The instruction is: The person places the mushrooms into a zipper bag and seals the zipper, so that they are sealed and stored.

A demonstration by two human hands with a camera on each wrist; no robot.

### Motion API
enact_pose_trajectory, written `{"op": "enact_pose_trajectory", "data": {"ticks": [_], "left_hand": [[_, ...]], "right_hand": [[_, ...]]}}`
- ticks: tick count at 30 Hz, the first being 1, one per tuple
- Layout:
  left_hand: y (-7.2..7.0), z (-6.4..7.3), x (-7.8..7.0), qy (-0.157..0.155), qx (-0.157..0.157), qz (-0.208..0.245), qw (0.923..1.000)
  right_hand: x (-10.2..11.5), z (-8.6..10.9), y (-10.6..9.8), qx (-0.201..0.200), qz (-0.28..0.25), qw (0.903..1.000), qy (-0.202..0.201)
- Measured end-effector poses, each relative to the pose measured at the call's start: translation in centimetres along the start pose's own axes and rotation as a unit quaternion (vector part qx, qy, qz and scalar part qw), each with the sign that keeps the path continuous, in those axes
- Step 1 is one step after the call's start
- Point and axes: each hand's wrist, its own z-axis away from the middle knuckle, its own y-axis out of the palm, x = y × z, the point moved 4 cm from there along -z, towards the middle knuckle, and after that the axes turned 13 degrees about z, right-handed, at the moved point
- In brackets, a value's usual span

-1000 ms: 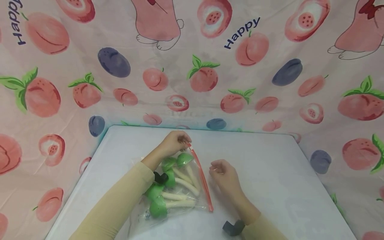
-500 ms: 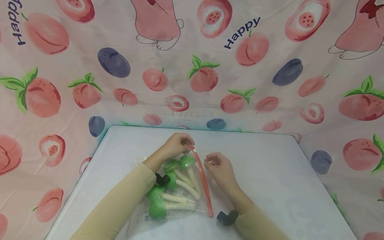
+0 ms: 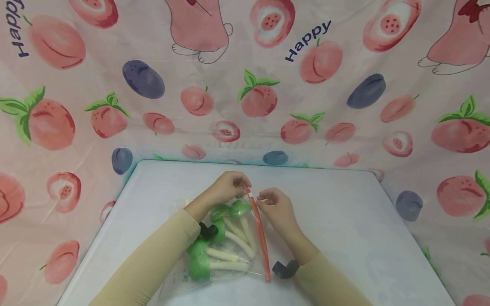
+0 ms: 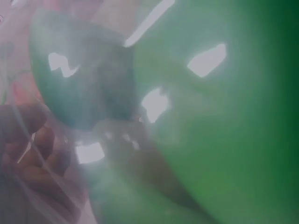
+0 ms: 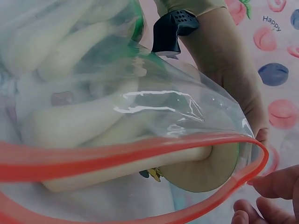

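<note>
A clear zip bag [image 3: 254, 270] with a red closure strip [image 3: 261, 238] holds several toy mushrooms with green caps [image 3: 200, 265] and cream stems [image 3: 229, 266]. My left hand [image 3: 229, 187] pinches the far end of the strip. In the right wrist view the red rim [image 5: 201, 140] stands apart as a loop, so the bag's mouth gapes. My right hand [image 3: 277, 208] is just right of that far end, fingers loosely bent; whether its fingertips [image 5: 261, 184] touch the rim I cannot tell. Green caps [image 4: 224, 116] behind plastic fill most of the left wrist view.
Everything lies on a white tabletop [image 3: 344, 221]. A fruit-print sheet [image 3: 229, 106] rises behind the table and along both sides. Black camera mounts [image 3: 285, 269] sit on both wrists.
My right hand has moved up and left toward the strip's far end. My left hand, still pinching, has shifted slightly right and down with the strip, which stands steeper.
</note>
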Motion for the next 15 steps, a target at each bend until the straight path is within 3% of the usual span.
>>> {"op": "enact_pose_trajectory", "data": {"ticks": [15], "left_hand": [[0.88,0.05,-0.79,0.004,0.028,-0.016,0.9995]], "right_hand": [[0.90,-0.49,0.43,-0.004,0.004,1.0000,-0.004]]}}
